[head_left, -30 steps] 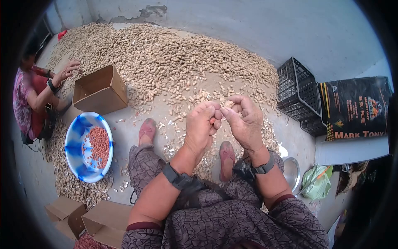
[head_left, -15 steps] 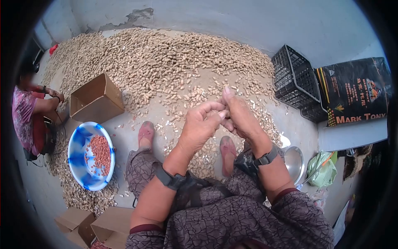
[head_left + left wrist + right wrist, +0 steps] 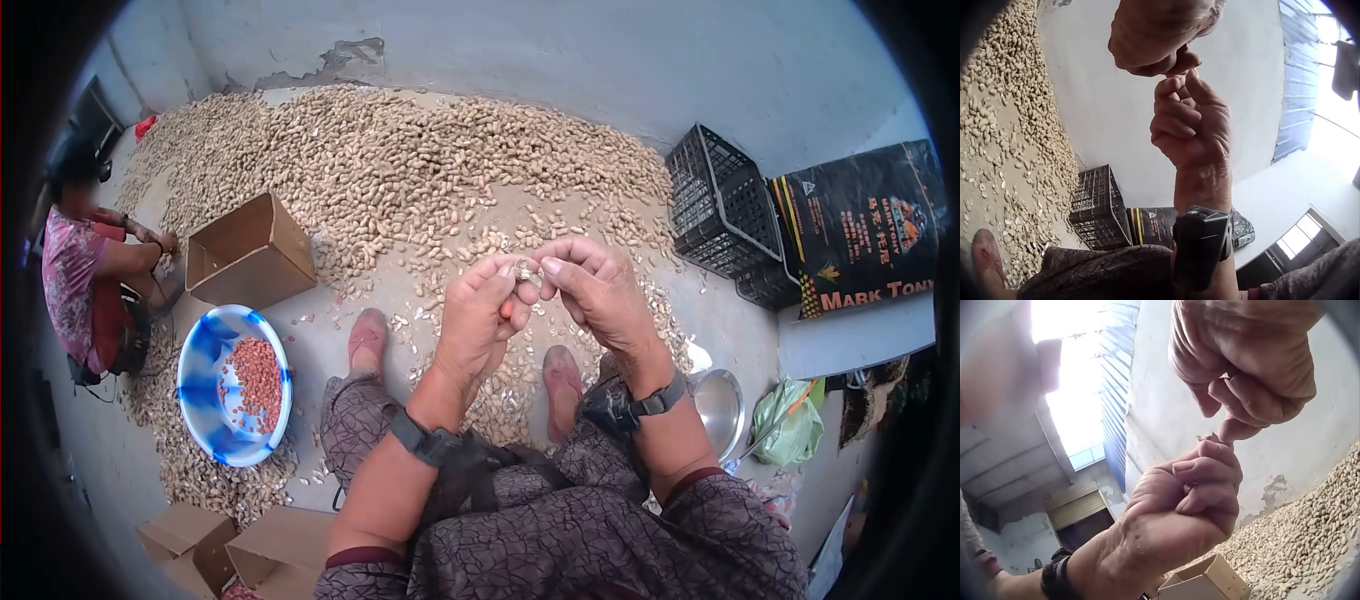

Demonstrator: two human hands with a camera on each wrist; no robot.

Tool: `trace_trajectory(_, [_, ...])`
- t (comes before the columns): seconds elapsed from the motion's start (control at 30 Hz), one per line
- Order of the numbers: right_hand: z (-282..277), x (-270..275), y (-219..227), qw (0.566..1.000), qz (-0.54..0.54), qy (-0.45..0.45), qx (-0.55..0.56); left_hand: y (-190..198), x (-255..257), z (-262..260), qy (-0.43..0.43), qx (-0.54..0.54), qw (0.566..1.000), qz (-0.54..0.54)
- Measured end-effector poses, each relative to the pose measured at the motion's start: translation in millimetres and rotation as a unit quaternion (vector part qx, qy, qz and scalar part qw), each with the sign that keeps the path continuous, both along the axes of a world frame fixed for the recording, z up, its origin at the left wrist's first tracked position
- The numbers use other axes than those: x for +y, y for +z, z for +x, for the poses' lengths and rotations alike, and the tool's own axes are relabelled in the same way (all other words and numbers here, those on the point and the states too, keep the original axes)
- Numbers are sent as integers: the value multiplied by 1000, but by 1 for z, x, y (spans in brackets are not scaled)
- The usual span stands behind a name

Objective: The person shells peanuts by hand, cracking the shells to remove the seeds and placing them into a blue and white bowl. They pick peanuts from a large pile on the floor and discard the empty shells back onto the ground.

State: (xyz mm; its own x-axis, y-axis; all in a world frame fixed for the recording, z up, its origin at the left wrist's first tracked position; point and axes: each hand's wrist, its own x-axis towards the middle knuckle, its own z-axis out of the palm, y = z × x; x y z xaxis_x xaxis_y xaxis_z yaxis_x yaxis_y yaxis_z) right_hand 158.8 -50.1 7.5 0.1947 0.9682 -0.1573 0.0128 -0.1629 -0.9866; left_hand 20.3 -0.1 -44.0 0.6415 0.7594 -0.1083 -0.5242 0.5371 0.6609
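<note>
Between the two hands, in front of the body, is a cracked peanut (image 3: pixel 523 270). My left hand (image 3: pixel 474 318) pinches it between thumb and forefinger. Red peanut kernels (image 3: pixel 508 308) show in the curled lower fingers of that hand. My right hand (image 3: pixel 603 295) meets it from the other side, thumb and forefinger pinching at the shell's edge. In the right wrist view the left hand (image 3: pixel 1179 494) is below the right hand (image 3: pixel 1247 369), their fingertips together. Loose peanuts and shell bits (image 3: pixel 495 400) lie on the floor beneath.
A large peanut heap (image 3: pixel 400 150) spreads along the wall. To the left are a blue-and-white basin (image 3: pixel 200 405) of red kernels, a cardboard box (image 3: pixel 250 250) and a seated person (image 3: pixel 75 270). Black crates (image 3: pixel 725 205), a metal bowl (image 3: pixel 718 405) and a green bag (image 3: pixel 785 425) are at right.
My right hand has turned from over the left fingertips to beside them, and the peanut shows again. The other person's raised arm has come down toward the floor.
</note>
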Motion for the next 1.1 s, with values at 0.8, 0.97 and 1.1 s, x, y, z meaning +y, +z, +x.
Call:
trace_trajectory(0.8, [15,14,-30,928,-81,-88,352,9,-8,-2,-38,175,968,175])
trace_trajectory(0.97, [11,19,-35,927,-30,-160,338,-4,-8,3,16,147,989,30])
trace_trajectory(1.1, [-1,21,-31,940,60,-181,282,-1,-16,11,-52,167,983,47])
